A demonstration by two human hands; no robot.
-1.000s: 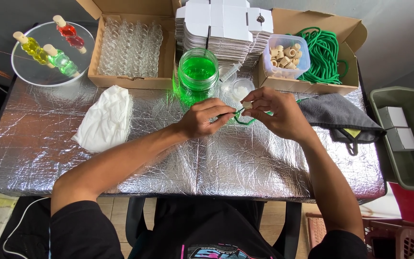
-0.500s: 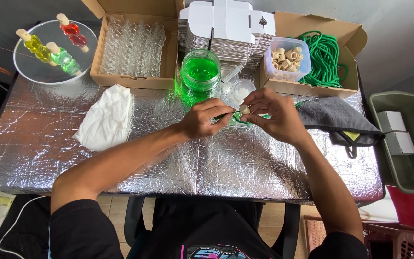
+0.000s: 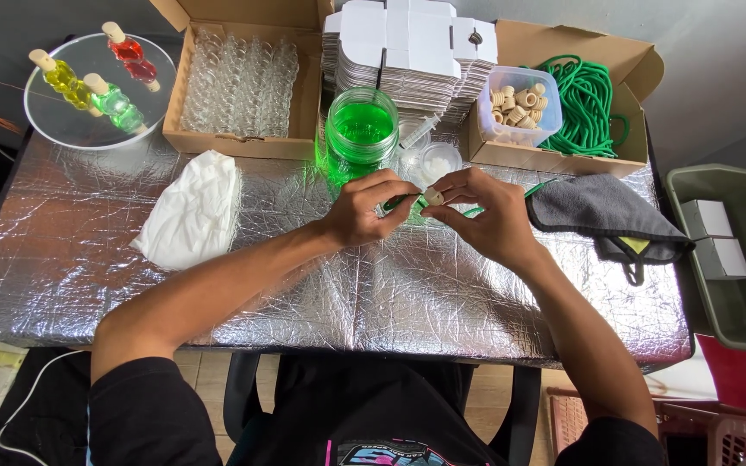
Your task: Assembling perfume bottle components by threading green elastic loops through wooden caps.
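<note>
Over the foil-covered table, my left hand grips a small glass bottle of green liquid, mostly hidden by the fingers. My right hand pinches a small wooden stopper at the bottle's mouth. A green cord trails from behind my right hand toward the grey cloth. A glass jar of green liquid stands just behind my hands.
A round tray at the back left carries three filled bottles, yellow, green and red. Behind are a carton of empty glass bottles, stacked white folded boxes, a tub of stoppers, coiled green cord. A white cloth lies left, a grey cloth right, a green bin beyond.
Both hands stay together at the same spot. My right fingers have shifted on the stopper at the bottle's mouth.
</note>
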